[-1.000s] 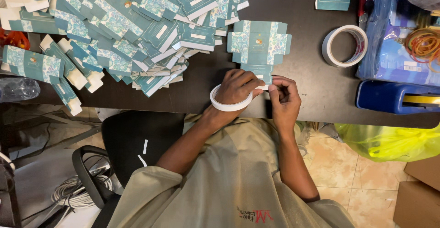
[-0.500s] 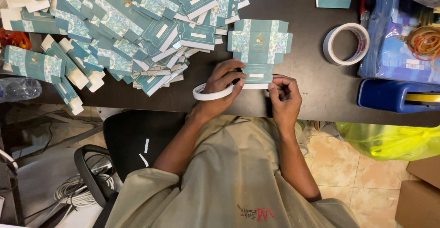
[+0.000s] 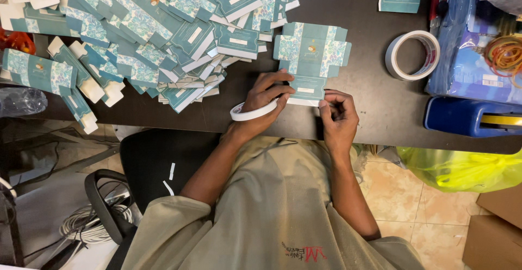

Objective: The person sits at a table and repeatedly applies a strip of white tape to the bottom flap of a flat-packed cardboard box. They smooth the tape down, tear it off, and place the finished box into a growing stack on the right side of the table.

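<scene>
A flat, unfolded teal patterned carton (image 3: 311, 52) lies on the dark table (image 3: 370, 107) in front of me. My left hand (image 3: 269, 93) holds a small white tape roll (image 3: 247, 112) and rests its fingers on the carton's lower flap. My right hand (image 3: 338, 117) has its fingers curled and pinched at the flap's lower right edge, where the tape end sits. The tape strip itself is too thin to make out.
A large heap of the same flat teal cartons (image 3: 152, 25) covers the table's left. A bigger tape roll (image 3: 413, 55) lies to the right, with a blue dispenser (image 3: 467, 117), a blue bag holding rubber bands (image 3: 503, 52) and a yellow bag (image 3: 462, 164) beyond.
My left hand has carried the tape roll leftward, away from my right hand, and lowered it flat along the carton's bottom flap. My right hand has stayed at the flap's right end.
</scene>
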